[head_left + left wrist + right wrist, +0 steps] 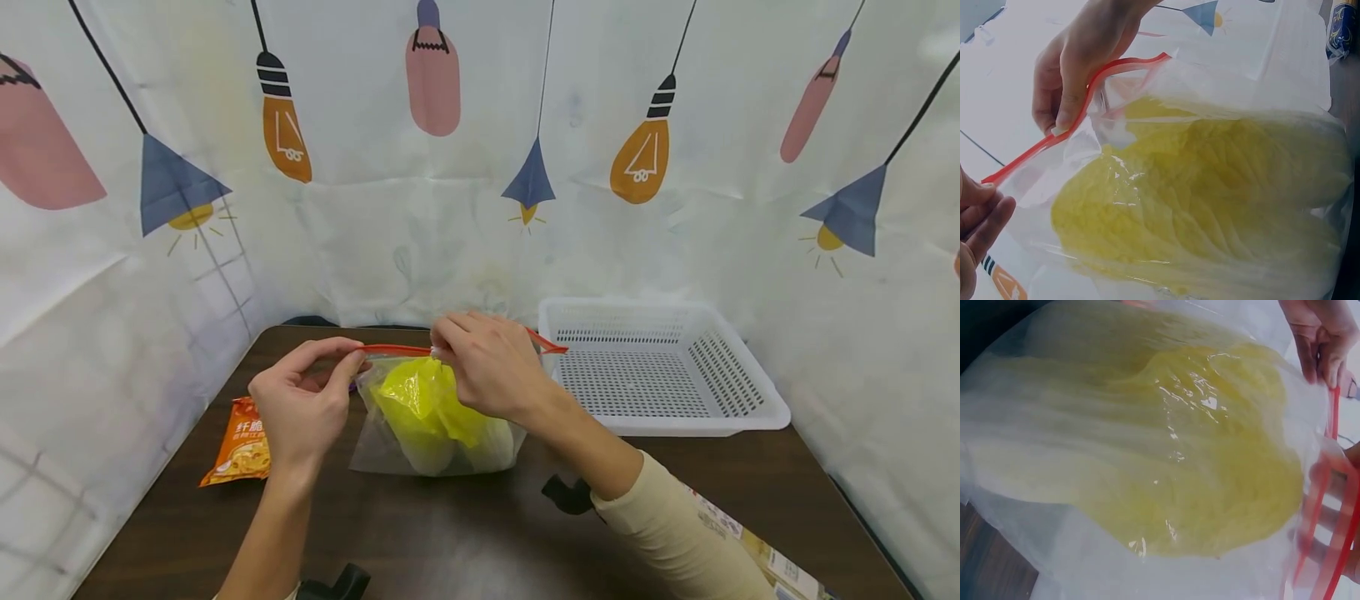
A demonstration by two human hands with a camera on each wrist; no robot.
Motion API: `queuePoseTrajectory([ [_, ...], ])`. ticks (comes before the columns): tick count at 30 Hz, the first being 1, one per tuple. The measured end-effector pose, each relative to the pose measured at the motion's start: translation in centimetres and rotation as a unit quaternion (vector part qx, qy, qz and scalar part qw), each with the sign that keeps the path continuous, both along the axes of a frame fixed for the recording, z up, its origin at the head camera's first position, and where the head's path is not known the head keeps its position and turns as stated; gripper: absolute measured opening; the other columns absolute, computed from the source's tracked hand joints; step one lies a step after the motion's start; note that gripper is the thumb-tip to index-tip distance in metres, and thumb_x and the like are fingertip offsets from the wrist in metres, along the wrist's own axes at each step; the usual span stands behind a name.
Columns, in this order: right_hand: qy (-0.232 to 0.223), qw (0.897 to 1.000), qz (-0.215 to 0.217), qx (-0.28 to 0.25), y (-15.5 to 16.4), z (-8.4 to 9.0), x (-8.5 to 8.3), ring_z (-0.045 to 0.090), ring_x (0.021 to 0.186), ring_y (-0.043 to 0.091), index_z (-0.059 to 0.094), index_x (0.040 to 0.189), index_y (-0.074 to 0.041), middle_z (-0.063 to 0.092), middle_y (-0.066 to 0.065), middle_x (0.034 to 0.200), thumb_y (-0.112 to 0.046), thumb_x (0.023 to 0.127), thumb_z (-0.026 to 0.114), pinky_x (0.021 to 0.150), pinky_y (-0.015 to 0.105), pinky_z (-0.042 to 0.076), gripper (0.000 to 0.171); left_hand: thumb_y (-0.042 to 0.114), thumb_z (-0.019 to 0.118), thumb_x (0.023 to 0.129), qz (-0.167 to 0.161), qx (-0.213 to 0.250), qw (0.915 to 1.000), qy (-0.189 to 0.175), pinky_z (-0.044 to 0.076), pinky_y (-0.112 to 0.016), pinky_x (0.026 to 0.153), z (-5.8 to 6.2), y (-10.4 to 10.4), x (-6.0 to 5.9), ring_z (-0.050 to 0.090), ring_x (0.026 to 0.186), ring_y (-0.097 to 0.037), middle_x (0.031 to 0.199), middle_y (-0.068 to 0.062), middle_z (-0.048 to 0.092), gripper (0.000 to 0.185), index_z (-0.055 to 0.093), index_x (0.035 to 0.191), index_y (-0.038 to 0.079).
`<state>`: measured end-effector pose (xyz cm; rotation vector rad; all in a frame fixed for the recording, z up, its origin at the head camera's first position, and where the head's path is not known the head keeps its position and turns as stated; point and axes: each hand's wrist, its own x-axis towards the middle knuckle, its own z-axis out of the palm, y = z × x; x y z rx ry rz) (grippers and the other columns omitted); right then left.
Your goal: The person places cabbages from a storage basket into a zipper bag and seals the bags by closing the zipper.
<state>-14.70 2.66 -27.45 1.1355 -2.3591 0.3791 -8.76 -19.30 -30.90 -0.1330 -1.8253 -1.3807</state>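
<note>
A clear zip bag [367,442] with a red zip strip [397,349] along its top stands on the table. Inside are yellow-green and white napa cabbages [427,400], seen through the plastic with leafy ends toward the zip. My left hand [303,400] pinches the left end of the strip between thumb and fingers. Farther along it, my right hand [491,362] grips the strip at a small white slider [1057,131]. In the left wrist view, the strip to the right of my right hand [1082,69] bows apart; left of it, the strip runs straight to my left hand [982,219].
An orange snack packet [240,446] lies at the left, partly behind my left hand. A white perforated basket [667,421] stands at the back right of the dark table [465,542]. Under my right sleeve lies a long printed package [780,567]. Patterned cloth [465,250] hangs behind.
</note>
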Motion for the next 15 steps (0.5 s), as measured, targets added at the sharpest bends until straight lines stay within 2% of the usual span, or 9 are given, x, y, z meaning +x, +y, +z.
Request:
queuePoseTrajectory([
  [5, -0.027, 0.999, 0.016, -0.028, 0.51, -0.35, -0.2, 0.059, 0.079, 0.011, 0.067, 0.104, -0.019, 0.065, -0.008, 0.091, -0.024, 0.101, 0.066, 0.066, 0.027, 0.051, 0.006, -0.001, 0.081, 0.085, 0.0, -0.015, 0.9999, 0.004, 0.057, -0.016, 0.057, -0.07, 0.0, -0.13, 0.073, 0.065, -0.006, 0.085, -0.007, 0.077, 0.009, 0.082, 0.093, 0.004],
  [9, -0.055, 0.997, 0.032, -0.047, 0.73, -0.76, -0.57, 0.06, 0.078, 0.009, 0.069, 0.106, -0.02, 0.066, -0.009, 0.092, -0.023, 0.1, 0.066, 0.064, 0.025, 0.051, 0.007, 0.001, 0.082, 0.085, -0.01, -0.032, 0.9994, 0.003, 0.06, -0.016, 0.069, -0.17, -0.05, -0.34, 0.074, 0.072, -0.005, 0.087, -0.002, 0.077, 0.013, 0.082, 0.097, 0.007],
  [12, -0.066, 0.996, 0.031, -0.047, 0.7, -0.85, -0.63, 0.061, 0.079, 0.009, 0.071, 0.107, -0.021, 0.067, -0.009, 0.093, -0.027, 0.1, 0.068, 0.063, 0.023, 0.051, 0.009, 0.003, 0.084, 0.084, -0.012, -0.043, 0.999, -0.001, 0.06, -0.016, 0.072, -0.16, -0.07, -0.29, 0.073, 0.073, -0.006, 0.086, 0.002, 0.076, 0.017, 0.083, 0.1, 0.009],
  [15, -0.072, 0.996, 0.025, -0.047, 0.61, -0.86, -0.59, 0.063, 0.079, 0.009, 0.073, 0.106, -0.022, 0.067, -0.009, 0.092, -0.031, 0.098, 0.072, 0.063, 0.022, 0.051, 0.012, 0.004, 0.087, 0.082, -0.003, -0.051, 0.9987, -0.001, 0.059, -0.014, 0.073, -0.09, 0.04, -0.16, 0.073, 0.073, -0.003, 0.086, -0.003, 0.075, 0.018, 0.083, 0.099, 0.01],
])
